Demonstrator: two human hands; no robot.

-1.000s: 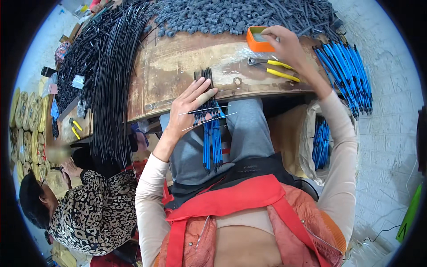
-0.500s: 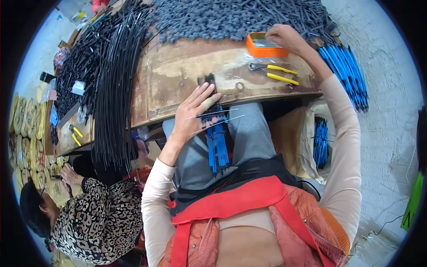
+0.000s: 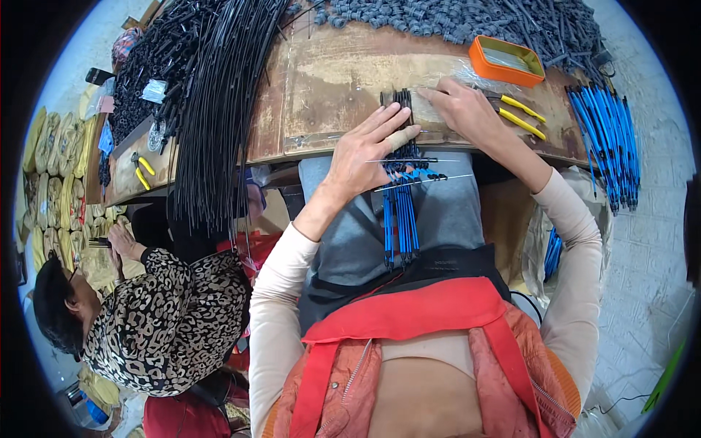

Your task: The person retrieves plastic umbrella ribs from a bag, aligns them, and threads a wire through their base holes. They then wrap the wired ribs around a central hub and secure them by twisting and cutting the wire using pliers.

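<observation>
My left hand (image 3: pixel 363 151) lies over a bundle of thin black and blue rods (image 3: pixel 399 219), fingers stretched across its black upper part at the table edge. The blue ends hang over my lap. Two thin metal pins (image 3: pixel 456 177) pass crosswise through or under the bundle below that hand; which of these cannot be made out. Just right of the black tips (image 3: pixel 402 96), my right hand (image 3: pixel 461 109) has thumb and fingers pinched together. Whatever they hold is too small to name. Yellow-handled pliers (image 3: pixel 522 117) lie beside the right hand.
An orange box (image 3: pixel 504 67) with thin clear or metallic pieces sits behind the pliers. Grey fittings (image 3: pixel 438 16) heap along the back; long black rods (image 3: pixel 217 109) drape over the left edge. More blue rods (image 3: pixel 610 142) lie at right. A co-worker (image 3: pixel 168 314) sits at left.
My right hand has left the orange box and come to the bundle's right side, pinched. My left hand stays over the bundle. The whole view has shifted, placing the table's things farther right.
</observation>
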